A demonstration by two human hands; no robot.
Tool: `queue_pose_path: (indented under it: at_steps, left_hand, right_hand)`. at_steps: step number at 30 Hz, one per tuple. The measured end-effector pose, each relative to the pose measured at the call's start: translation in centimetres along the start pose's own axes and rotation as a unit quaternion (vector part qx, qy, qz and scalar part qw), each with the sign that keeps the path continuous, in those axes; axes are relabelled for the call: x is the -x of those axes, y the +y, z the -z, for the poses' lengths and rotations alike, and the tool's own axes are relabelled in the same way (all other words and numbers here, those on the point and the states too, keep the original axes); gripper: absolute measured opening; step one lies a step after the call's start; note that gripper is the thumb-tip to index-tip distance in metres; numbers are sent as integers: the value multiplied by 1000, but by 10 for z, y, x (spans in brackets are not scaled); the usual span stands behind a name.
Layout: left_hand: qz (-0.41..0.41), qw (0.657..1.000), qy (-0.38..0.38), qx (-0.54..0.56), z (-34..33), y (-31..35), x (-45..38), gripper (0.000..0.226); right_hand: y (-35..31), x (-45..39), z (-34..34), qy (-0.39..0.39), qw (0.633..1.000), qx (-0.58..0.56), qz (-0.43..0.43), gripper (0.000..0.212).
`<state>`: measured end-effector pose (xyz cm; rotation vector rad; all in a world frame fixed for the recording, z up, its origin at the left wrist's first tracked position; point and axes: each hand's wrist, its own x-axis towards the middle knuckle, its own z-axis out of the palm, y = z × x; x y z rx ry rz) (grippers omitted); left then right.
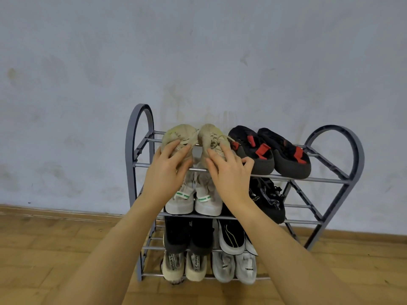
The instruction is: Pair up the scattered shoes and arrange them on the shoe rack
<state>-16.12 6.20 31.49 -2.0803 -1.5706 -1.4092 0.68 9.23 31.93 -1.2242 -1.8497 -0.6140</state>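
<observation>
- Head view: your left hand (166,170) lies with fingers spread on the left beige shoe (177,137), and your right hand (229,172) lies the same way on the right beige shoe (212,137); neither hand is curled round its shoe.
- Both beige shoes sit side by side, toes to the wall, on the top tier of the shoe rack (334,179), just beside the black-and-red pair (271,150).
- Lower tiers already hold paired shoes.
- These shoes look light and soft-topped, so they'll likely dent; take hold at the firmer heel or sole, and watch they don't slip between the rails.
</observation>
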Motion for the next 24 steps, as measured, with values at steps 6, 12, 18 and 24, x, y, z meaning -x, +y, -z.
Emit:
queue_pose_path:
  at_steps: [6,12,18,24]
  left_hand:
    - [-32,999,-32,-15,-2,-5,-6,43]
    - [-25,998,-36,-50,-7,-6,-5,45]
    - [0,997,-36,-65,-10,1,-5,46]
    - [55,992,-25,-114,2,21,-14,45]
  right_hand:
    - [-3,3,-2,-14,1000,-13,-25,27]
    - [-9,1,-4,-42,998,-1,-39,29]
    - [-4,0,1,-62,998,6,-23,34]
    - [15,-23,26,-147,988,-41,-38,43]
